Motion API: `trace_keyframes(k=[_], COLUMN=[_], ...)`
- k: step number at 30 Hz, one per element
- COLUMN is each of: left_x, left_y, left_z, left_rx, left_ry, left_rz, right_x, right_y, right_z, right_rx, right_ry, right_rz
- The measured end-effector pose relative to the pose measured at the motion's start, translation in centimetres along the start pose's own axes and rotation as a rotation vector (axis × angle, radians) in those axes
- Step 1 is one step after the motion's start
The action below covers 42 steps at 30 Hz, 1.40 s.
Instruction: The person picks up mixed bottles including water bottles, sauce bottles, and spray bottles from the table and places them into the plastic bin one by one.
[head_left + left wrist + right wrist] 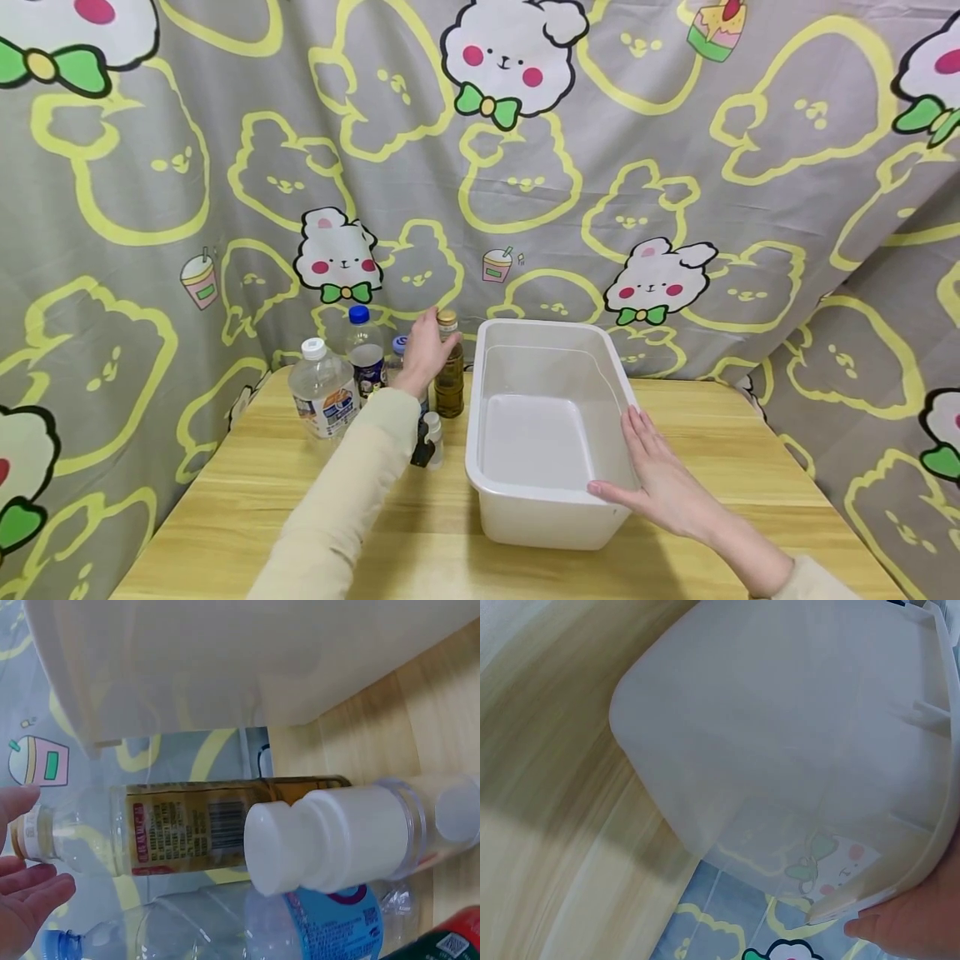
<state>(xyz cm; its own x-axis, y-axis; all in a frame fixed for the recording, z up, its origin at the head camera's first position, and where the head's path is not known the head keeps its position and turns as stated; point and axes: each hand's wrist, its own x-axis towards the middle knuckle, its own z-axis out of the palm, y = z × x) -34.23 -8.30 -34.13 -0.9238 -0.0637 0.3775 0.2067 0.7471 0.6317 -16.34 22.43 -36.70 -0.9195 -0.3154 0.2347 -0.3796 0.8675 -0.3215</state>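
My left hand (427, 354) reaches to the neck of a clear plastic bottle with a brown label (450, 375). In the left wrist view, the thumb and fingers (37, 900) are spread on either side of the cap of this bottle (187, 825). My right hand (663, 479) rests at the near right corner of a white plastic tub (532, 521), thumb on the near rim and straight fingers on the right rim. In the right wrist view, part of the hand (911, 922) lies against the rim of the tub (780, 727).
Left of the tub stand a large white-capped bottle (322, 392), a blue-capped bottle (367, 358) and another blue-capped bottle (202, 922). A small white-capped bottle (433, 442) stands nearer, beside a black item (422, 452). A printed curtain (525, 183) hangs behind the table (712, 500).
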Motion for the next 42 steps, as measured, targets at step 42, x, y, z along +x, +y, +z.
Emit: trace_keyframes(k=[42], left_x=[0.7], left_y=[-0.4], left_z=[1.4], left_rx=[-0.180], left_ry=[0.159], left_rz=[-0.086], right_x=[0.0], right_y=[-0.1], right_z=[0.2], right_rx=[-0.021], right_ry=[0.008], right_rz=[0.016])
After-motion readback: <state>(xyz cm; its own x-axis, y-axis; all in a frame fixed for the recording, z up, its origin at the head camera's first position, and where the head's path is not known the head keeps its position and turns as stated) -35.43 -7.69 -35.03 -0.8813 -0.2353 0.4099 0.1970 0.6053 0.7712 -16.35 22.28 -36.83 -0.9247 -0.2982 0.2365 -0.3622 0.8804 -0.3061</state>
